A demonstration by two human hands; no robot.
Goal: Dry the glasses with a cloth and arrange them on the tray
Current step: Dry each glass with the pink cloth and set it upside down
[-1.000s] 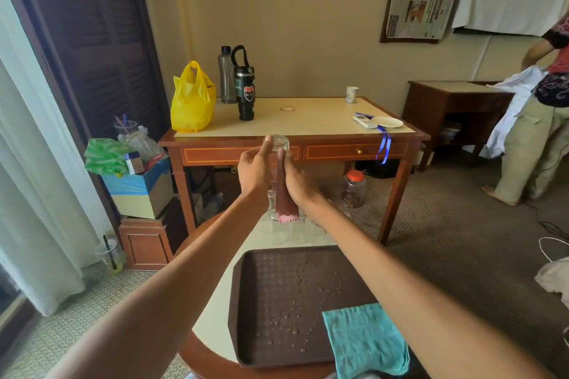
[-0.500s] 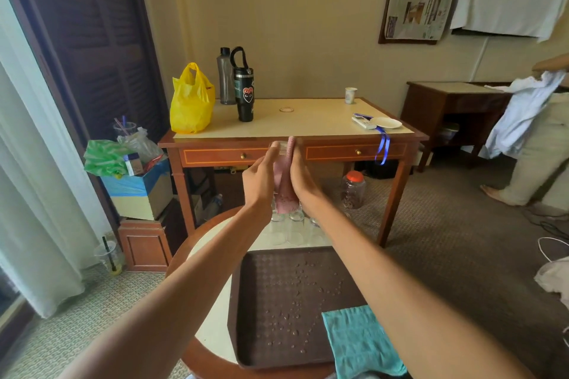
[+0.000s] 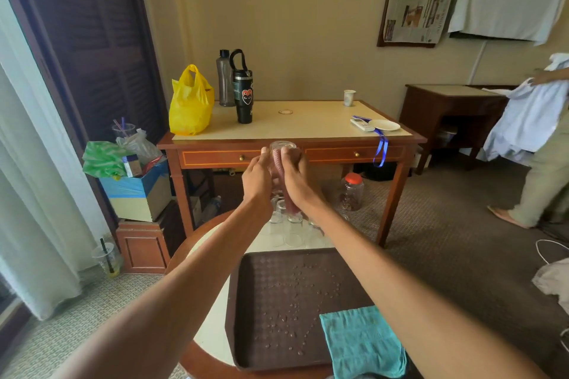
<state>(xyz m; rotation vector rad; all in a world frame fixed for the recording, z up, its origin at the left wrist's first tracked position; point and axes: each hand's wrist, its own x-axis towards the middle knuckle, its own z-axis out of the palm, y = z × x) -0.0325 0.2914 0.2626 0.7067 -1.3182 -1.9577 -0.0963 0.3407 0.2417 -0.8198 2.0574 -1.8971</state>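
I hold a clear glass (image 3: 281,146) up in front of me, between both hands. My left hand (image 3: 258,178) grips its left side. My right hand (image 3: 295,181) presses a pink cloth (image 3: 278,160) against the glass, and the cloth's end hangs below at the wrist. Several more clear glasses (image 3: 292,229) stand on the round table beyond the tray. The dark brown tray (image 3: 277,311) lies near me, speckled with water drops and holding no glasses. A teal cloth (image 3: 360,344) lies over its near right corner.
A wooden desk (image 3: 292,129) stands behind, with a yellow bag (image 3: 191,101), two bottles, a paper cup and a plate. A red-lidded jar (image 3: 352,191) sits on the carpet. A person (image 3: 542,144) handles white fabric at the right. Boxes and bags are stacked at the left.
The pink cloth has slid upward along the glass under my right hand, and both hands have shifted slightly. The person at the right has moved farther right.
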